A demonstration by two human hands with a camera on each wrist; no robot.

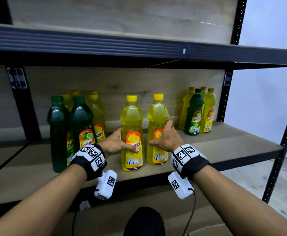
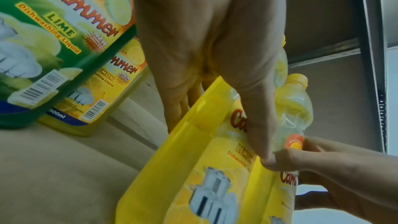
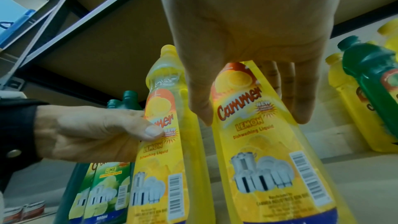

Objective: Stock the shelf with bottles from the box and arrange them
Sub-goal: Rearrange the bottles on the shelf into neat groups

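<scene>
A: Start at the grips. The left hand (image 1: pixel 115 143) is clamped on the left lemon bottle (image 1: pixel 132 133), thumb across the label and fingers behind. The right hand (image 1: pixel 166 138) wraps the right lemon bottle (image 1: pixel 157 130) the same way, at label height.

B: Both bottles upright on the shelf (image 1: pixel 224 143)?

A: Upright, mid-frame, just apart from each other, near the front edge (whether the bases are fully down I can't tell).

B: So how should this step go?

A: I'd keep both grips low, at the label, so the tall bottles don't tip, and slide them back rather than lift. The right wrist view shows the labels facing out; keep them so.

B: Which way do they go?

A: My guess is toward a group. The left cluster (image 1: pixel 74 120), green lime bottles in front with yellow behind, sits left of centre, close to the left hand. The right cluster (image 1: pixel 197 111) is at centre right, further back.

B: Risk?

A: The left wrist could nudge the nearest green bottle (image 1: pixel 82 123); move slowly there.
</scene>
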